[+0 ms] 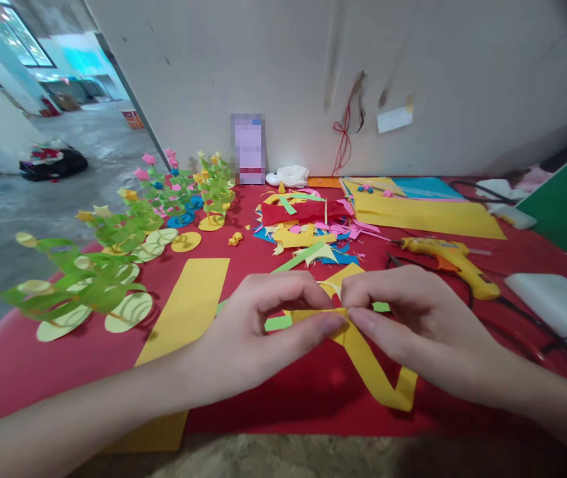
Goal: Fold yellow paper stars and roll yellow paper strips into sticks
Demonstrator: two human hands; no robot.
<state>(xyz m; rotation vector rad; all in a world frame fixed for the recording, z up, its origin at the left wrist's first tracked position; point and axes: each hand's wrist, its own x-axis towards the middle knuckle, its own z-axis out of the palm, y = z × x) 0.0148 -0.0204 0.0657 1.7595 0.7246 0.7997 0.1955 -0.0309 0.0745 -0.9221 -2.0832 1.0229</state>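
Both my hands meet over the front of the red table, pinching one yellow paper strip point(370, 368). Thumb and fingers of my left hand point(273, 332) close on its folded end. My right hand point(407, 318) grips the same fold just beside it, the fingertips of the two hands nearly touching. From the fold the strip hangs down to the right and bends sharply upward near its lower end. A wide yellow paper sheet point(188, 312) lies flat under my left wrist. Small green paper pieces point(278, 323) show behind my hands.
Paper flowers on round bases point(129, 312) line the left side. Colourful paper scraps point(308, 229) are heaped mid-table, a small folded yellow star point(236, 239) left of them. A yellow glue gun point(443, 255) with its cord, yellow sheets point(423, 216) and a phone point(248, 149) stand further back.
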